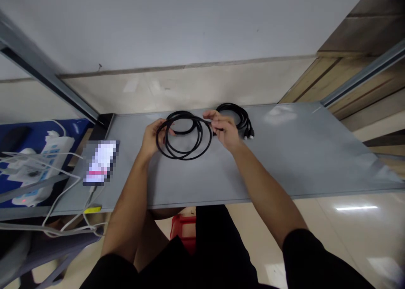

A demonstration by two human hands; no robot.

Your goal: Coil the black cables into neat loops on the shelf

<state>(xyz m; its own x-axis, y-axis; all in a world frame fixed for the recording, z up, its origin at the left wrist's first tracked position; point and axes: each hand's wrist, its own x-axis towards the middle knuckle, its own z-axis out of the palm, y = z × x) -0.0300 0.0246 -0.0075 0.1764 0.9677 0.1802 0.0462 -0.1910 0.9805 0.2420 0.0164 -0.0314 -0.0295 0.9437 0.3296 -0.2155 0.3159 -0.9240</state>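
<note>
A black cable (184, 157) is looped into loose rings above the grey shelf, held between my two hands. My left hand (154, 138) is closed round the left side of the rings. At their right side, my right hand (225, 130) pinches the cable near one end between thumb and fingers. Just behind my right hand, a second coiled black cable (243, 117) lies on the shelf, its connectors at the coil's front right.
The grey shelf (284, 162) has upright metal posts at both sides and a wall behind. At left are a phone (101, 161) with a white charging cable, a white power strip (53, 164) and a yellow tag (92, 210). A red stool (184, 230) stands below.
</note>
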